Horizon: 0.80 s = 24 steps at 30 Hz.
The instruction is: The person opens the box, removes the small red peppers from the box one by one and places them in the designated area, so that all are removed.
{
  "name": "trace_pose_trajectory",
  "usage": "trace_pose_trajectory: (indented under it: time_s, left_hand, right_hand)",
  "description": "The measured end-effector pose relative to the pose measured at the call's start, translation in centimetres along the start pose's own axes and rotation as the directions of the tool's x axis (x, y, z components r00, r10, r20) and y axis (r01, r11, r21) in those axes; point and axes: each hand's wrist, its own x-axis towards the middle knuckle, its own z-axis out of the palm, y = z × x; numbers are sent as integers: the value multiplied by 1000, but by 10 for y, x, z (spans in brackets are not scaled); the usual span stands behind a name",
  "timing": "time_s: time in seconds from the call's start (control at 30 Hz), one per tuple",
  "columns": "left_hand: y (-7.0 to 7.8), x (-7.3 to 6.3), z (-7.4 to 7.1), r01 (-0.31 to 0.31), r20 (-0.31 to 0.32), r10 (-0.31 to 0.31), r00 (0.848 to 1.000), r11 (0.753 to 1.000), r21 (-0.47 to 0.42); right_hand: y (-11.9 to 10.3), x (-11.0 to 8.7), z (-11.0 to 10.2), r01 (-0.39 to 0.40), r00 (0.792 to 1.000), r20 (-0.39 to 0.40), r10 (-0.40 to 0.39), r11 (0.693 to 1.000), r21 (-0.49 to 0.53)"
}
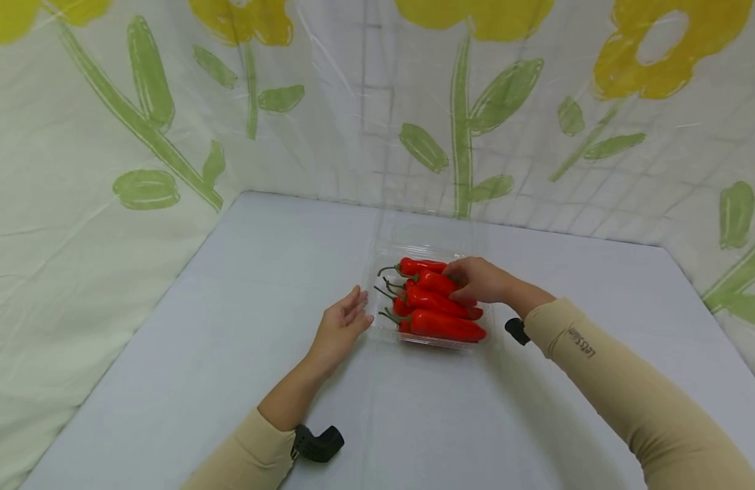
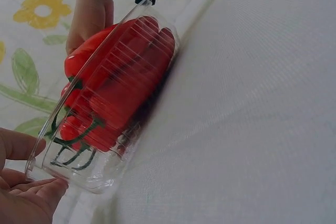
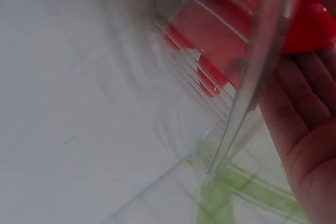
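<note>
A clear plastic clamshell container [image 1: 386, 333] holds several long red peppers [image 1: 447, 325] with green stems, most stems pointing left. At its left edge is my left hand [image 1: 339, 327]. In the left wrist view, the thumb and fingers [image 2: 44, 195] of that hand pinch the container's rim [image 2: 52, 114] near a corner. My right hand [image 1: 483, 279] reaches in from the right and grips a red pepper [image 1: 437, 281] in the upper part of the pile. The right wrist view shows its fingers [image 3: 294, 98] against a red pepper [image 3: 310, 30], beyond the clear wall.
The container's transparent lid [image 1: 426, 231] stands open at the back. Everything rests on a white-covered table [image 1: 261, 306]. Behind it hangs a pale sheet [image 1: 328, 122] printed with yellow flowers and green leaves. Dark wrist cameras [image 1: 319, 444] are worn on both arms.
</note>
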Motion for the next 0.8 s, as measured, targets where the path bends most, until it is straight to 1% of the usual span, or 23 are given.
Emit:
trace_pose_trajectory:
  time_s: [0.3,0.43,0.5,0.67,0.8]
  left_hand:
    - [1,-1,-2,-9,-3,9,1000,1000,13]
    - [-1,0,-2,-6,-4,6,1000,1000,14]
    - [-1,0,-2,-6,-3,6,1000,1000,11]
    - [-2,0,-1,-5,-3,5,1000,1000,6]
    - [-3,0,-1,-4,-4,4,1000,1000,7]
  right_hand:
    - [2,-1,5,46,999,-6,-46,999,4]
    - [3,-3,6,69,998,5,-69,998,1]
    - [4,-5,4,73,997,15,-74,997,18]
    - [6,-9,0,87,995,31,-90,991,99]
    - [7,-13,-4,106,994,20,-110,984,144]
